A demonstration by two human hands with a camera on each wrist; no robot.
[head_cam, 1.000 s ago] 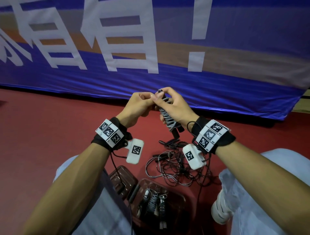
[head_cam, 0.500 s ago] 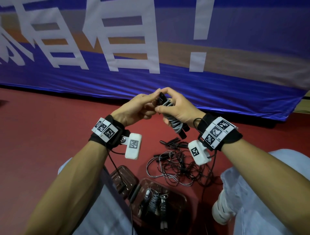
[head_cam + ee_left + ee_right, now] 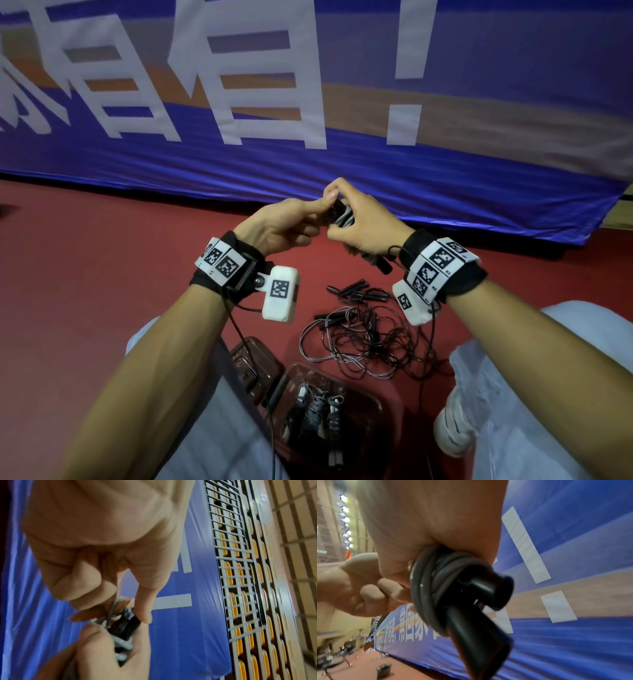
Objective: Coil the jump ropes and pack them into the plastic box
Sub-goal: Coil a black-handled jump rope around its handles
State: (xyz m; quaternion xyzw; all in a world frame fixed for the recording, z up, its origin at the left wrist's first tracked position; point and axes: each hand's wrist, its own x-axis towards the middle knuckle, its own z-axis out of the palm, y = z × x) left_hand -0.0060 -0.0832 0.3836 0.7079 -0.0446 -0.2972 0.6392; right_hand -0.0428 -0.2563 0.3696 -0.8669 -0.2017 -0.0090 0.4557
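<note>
Nearest the camera, between the person's knees, the plastic box [image 3: 383, 404] sits on the red floor [image 3: 85, 291]. It is dark and see-through, its near edge cut off by the bottom of the head view, and a few coiled ropes [image 3: 317, 409] lie inside; how many is hard to make out in the gloom. Its lid [image 3: 253, 363] lies just beside it on the left, partly hidden behind the left forearm.

Just beyond the box a tangle of loose jump ropes [image 3: 359, 339] spreads on the floor, grey and black cords crossing so that single ropes cannot be told apart; some black handles [image 3: 349, 287] lie at its far edge.

Above that, both hands meet in the air. The right hand [image 3: 363, 226] is wrapped round a coiled jump rope [image 3: 342, 217], grey cord wound about its black handles; most of the bundle is hidden in the palm, with only the top and one handle end below the wrist showing. The right wrist view shows the cord and handle ends [image 3: 479, 588] close up and blurred. The left hand [image 3: 284, 226] pinches at the top of the bundle with thumb and forefinger, its other fingers curled; the exact strand it holds is unclear.

Farthest back hangs a blue banner [image 3: 445, 171] with white characters, cut off at the top.
</note>
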